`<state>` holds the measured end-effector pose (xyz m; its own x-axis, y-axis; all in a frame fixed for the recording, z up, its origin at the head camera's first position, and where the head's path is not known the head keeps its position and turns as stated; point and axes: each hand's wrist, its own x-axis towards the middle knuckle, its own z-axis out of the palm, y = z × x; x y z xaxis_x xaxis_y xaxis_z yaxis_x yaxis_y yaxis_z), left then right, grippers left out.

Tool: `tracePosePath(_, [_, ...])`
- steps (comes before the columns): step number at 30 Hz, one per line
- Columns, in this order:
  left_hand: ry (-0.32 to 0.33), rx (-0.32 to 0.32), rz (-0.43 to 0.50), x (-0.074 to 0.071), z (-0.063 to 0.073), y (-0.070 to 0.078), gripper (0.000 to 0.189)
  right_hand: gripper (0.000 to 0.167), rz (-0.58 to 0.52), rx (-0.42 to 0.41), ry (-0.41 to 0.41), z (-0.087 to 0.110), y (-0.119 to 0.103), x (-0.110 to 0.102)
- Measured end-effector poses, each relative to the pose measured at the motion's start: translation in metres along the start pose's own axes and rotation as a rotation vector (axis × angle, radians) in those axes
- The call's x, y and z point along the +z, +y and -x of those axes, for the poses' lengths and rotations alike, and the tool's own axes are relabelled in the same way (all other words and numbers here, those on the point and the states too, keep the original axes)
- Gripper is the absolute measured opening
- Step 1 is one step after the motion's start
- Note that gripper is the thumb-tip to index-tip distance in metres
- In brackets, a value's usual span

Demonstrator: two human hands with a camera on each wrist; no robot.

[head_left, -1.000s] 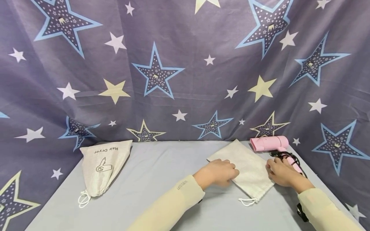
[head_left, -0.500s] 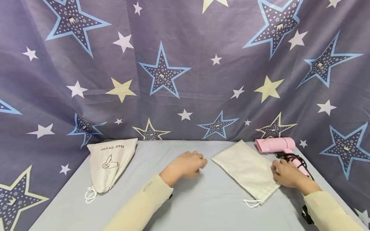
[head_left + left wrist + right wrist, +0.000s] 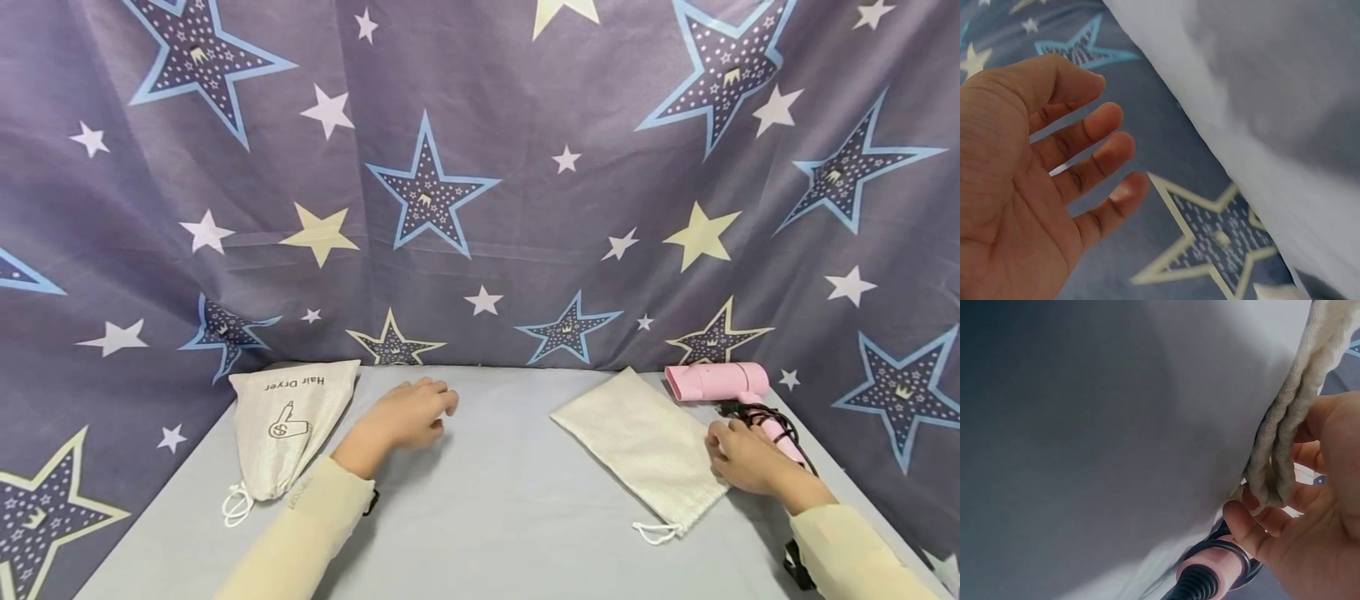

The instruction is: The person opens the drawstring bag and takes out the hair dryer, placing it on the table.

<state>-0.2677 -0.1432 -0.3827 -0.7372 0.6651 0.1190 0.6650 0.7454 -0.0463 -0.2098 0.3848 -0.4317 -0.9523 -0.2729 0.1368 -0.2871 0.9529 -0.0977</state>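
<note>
A pale drawstring bag [image 3: 637, 442] lies flat at the right of the table, its cord toward the near side. My right hand [image 3: 750, 458] rests at that bag's right edge with loosely bent fingers. In the right wrist view, the bag's hem [image 3: 1279, 437] hides part of the fingers. Beside this hand lies a pink hair dryer [image 3: 716, 382] with a black cord wrapped about its handle. My left hand [image 3: 408, 414] hovers over the table, relaxed and holding nothing. To its left lies a second drawstring bag [image 3: 296, 425], printed "Hair Dryer".
A grey-white cloth covers the table [image 3: 480, 517]. Behind it and along both sides hangs a dark curtain [image 3: 517, 242] patterned with stars, meeting the table's far edge. The left bag and the dryer both lie close to the curtain.
My left hand has come off the right-hand bag and moved left toward the printed bag. My right hand stays by the flat bag's edge. The head view has turned slightly left.
</note>
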Motion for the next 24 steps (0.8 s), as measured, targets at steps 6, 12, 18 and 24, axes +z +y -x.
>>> tracePosePath(6, [0.074, -0.067, 0.007, -0.006, 0.021, -0.032, 0.02, 0.017, -0.003, -0.003, 0.015, 0.001, 0.001, 0.001])
tracePosePath(12, [0.124, -0.132, 0.028, -0.011, 0.043, -0.062, 0.021, 0.017, -0.001, -0.002, 0.014, 0.001, 0.002, 0.002])
tracePosePath(18, [0.108, -0.27, 0.028, -0.011, 0.065, -0.087, 0.023, 0.017, 0.0, -0.014, 0.021, 0.0, 0.001, 0.002])
tracePosePath(24, [0.067, -0.422, -0.005, -0.009, 0.083, -0.102, 0.032, 0.017, 0.003, -0.015, 0.022, 0.001, 0.002, 0.004])
